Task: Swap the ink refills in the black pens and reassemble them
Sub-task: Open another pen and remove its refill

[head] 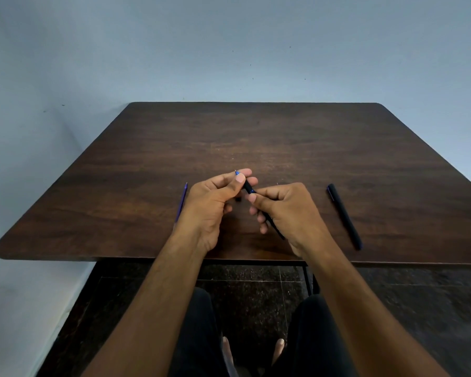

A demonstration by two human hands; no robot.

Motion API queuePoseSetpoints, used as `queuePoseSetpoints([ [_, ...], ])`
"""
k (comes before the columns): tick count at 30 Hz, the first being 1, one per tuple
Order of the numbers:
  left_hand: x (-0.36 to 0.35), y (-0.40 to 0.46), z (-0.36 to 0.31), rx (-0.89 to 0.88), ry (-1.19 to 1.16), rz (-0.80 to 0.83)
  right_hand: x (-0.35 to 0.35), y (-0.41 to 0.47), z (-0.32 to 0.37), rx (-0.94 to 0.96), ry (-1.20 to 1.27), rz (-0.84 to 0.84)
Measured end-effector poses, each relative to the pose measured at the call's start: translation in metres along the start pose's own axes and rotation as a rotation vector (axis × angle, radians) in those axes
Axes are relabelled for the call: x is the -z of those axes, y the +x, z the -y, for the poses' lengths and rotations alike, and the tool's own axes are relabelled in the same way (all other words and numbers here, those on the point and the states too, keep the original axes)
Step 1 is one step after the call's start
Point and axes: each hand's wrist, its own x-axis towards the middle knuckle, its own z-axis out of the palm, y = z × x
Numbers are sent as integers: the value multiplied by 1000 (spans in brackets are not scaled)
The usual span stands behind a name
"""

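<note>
While both forearms reach up from the bottom of the frame, the work sits at the middle of a dark wooden counter (pixel 256 137) set against a pale blue wall (pixel 229 44).

Left of centre, a blue ink refill (pixel 182 200) lies loose on the counter, running steeply up the frame with its tip at the top; its lower end passes behind the left wrist.

Just right of it, the left hand (pixel 215 202) is curled, its thumb and fingertips pinching the front end of a black pen (pixel 248 187). A blue point (pixel 237 173) with a fine metal tip juts out above the left thumb.

The pen slants down and to the right across the centre of the frame. Its rear part runs into the right hand (pixel 283 208), which grips the barrel with curled fingers and the thumb laid along it; the barrel's tail shows below that palm. The two hands nearly meet over the pen.

Toward the right of the frame, well apart from the hands, a second black pen (pixel 344 216) lies flat on the counter, angled like the first, with a trace of blue at its upper end.

Below the counter's near edge, dark speckled floor tiles (pixel 256 295), dark trousers and bare toes are visible.
</note>
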Motion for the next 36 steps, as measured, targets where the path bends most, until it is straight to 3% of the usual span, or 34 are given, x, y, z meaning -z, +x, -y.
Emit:
queuePoseSetpoints([
  [8,-5,2,2,-30,-26,-159,2,0,-3,27,1,14],
  [15,2,-1,0,17,-42,151,3,1,-4,40,-17,-25],
  [17,6,0,2,-1,-33,171,4,1,-5,32,-13,-26],
  [23,4,-2,4,-16,-42,-45,-1,2,-6,31,13,-5],
  [29,0,-1,2,-2,-48,-155,-2,0,-4,36,31,29],
  [36,7,0,1,12,-61,131,1,1,-2,49,-4,-15],
])
